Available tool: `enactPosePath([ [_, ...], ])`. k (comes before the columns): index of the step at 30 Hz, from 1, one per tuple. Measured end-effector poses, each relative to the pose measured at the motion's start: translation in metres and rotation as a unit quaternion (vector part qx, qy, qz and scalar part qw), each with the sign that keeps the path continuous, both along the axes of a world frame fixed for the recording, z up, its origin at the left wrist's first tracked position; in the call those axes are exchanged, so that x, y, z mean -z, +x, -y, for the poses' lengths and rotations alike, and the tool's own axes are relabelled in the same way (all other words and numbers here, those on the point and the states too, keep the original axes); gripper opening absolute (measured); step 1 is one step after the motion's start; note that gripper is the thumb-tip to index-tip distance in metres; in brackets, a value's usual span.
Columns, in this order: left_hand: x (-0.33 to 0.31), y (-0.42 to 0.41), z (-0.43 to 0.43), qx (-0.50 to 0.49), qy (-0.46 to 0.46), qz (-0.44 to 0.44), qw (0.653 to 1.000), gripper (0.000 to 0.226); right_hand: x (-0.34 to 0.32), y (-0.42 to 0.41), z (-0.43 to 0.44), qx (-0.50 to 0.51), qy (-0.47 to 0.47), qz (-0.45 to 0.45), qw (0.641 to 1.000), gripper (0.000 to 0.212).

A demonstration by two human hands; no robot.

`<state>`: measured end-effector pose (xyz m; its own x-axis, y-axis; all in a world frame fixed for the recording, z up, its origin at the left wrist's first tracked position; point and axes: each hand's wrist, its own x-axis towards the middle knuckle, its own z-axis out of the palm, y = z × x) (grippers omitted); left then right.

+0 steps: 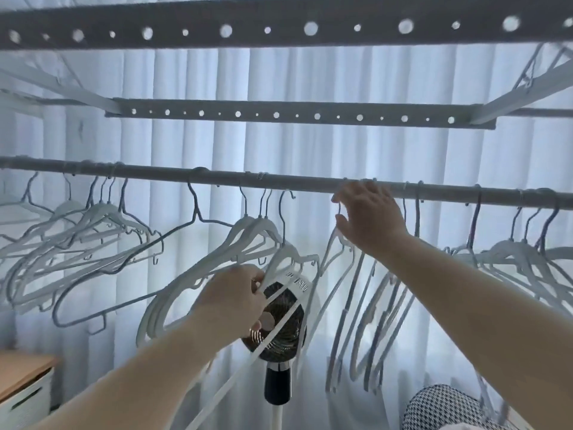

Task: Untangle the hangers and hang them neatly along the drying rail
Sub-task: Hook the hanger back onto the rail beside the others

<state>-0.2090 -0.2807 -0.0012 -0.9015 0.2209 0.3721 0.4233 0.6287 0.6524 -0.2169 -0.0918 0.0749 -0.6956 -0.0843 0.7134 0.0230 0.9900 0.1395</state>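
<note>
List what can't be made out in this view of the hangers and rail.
Head view:
- Right hand: its back hides the fingertips; whether it grips anything is unclear.
- Held hanger in the left hand: lower end cut off by bottom edge.
- Rail: both ends run off the frame.
- Left hanger cluster: overlapping, blurred; count unclear.
</note>
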Motion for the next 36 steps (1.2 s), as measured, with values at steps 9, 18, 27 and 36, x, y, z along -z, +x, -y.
enactPosePath([
  [9,-0.035,-0.02,-0.04,-0.012,0.04,-0.048,0.998,0.017,-0.022,-0.018,-0.029,0.022,0.081,0.05,0.995,0.058],
  [18,-0.043,-0.037,-0.059,-0.012,0.051,-0.025,0.998,0.022,-0.026,-0.023,-0.04,-0.028,0.035,0.044,0.998,0.045],
  [27,-0.037,-0.052,-0.071,0.009,0.007,-0.001,1.0,0.024,-0.024,-0.024,-0.041,-0.026,0.045,0.038,0.998,0.047],
  [36,-0.034,-0.051,-0.057,-0.009,-0.066,-0.059,0.996,0.026,-0.026,-0.026,-0.037,-0.028,0.045,0.036,0.998,0.049],
])
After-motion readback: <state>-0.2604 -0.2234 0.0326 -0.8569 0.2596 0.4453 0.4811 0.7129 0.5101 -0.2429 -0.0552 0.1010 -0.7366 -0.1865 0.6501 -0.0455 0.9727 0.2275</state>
